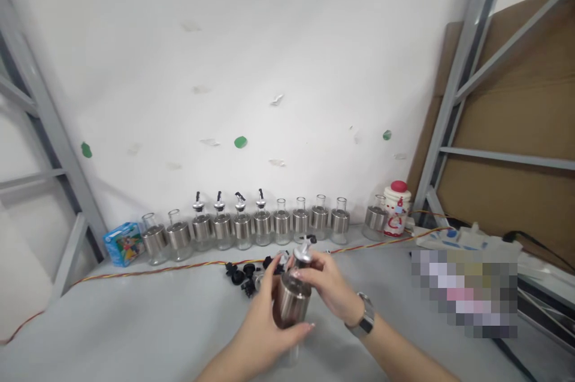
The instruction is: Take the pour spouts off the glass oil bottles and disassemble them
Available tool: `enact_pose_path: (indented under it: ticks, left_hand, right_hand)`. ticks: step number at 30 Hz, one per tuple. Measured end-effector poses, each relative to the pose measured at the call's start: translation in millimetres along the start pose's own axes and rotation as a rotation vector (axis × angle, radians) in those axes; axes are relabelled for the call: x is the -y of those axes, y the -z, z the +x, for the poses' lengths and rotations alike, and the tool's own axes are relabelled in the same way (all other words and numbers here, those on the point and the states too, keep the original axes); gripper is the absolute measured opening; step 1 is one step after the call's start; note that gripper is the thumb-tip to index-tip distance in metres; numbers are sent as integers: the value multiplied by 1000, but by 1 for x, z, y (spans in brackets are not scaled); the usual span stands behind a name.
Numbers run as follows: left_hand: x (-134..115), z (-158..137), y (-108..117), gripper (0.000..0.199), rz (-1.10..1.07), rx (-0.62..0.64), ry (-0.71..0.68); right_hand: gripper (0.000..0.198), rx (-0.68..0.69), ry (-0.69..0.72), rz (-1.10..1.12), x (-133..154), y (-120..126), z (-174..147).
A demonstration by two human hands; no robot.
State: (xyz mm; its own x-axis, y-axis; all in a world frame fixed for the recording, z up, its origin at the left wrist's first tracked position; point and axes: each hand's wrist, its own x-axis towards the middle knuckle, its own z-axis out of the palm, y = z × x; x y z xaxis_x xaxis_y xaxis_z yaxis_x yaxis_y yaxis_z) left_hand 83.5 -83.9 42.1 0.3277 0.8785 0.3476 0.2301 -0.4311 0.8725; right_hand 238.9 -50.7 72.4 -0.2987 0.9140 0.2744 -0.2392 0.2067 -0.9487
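My left hand [260, 328] is wrapped round the body of a glass oil bottle [294, 303] with a brushed steel sleeve, held slightly tilted above the table. At the bottle's neck, a silver pour spout [302, 255] with a black flip top is pinched in my right hand [330, 286], which wears a watch on its wrist. Whether the spout is fully seated cannot be seen behind the fingers. Just behind my left hand lies a pile of loose black and silver spouts [248, 277], partly hidden by it.
Along the wall stand several similar bottles, some with spouts [241, 229] and some with bare necks [320, 217]. A blue box [123, 244] is at the left end, a white and red container [397, 211] at the right. A twisted wire [179, 267] crosses the table [112, 322]; power strips [476, 241] lie right.
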Motion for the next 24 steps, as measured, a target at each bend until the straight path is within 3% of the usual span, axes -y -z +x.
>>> enact_pose_path:
  ticks: [3,8,14,24]
  left_hand:
    - [-9,0,1,95,-35,-7,72]
    - [-17,1,8,90,173,-111,140]
    - [-16,-3,6,86,213,-58,136]
    - [-17,-6,3,90,214,-17,130]
  right_hand:
    - [23,73,-48,0,-7,-8,-3]
    - [57,-77,111,-87,0,-10,-2]
    - [34,-48,83,-184,7,-3,-1]
    - [31,101,2,-92,10,6,0]
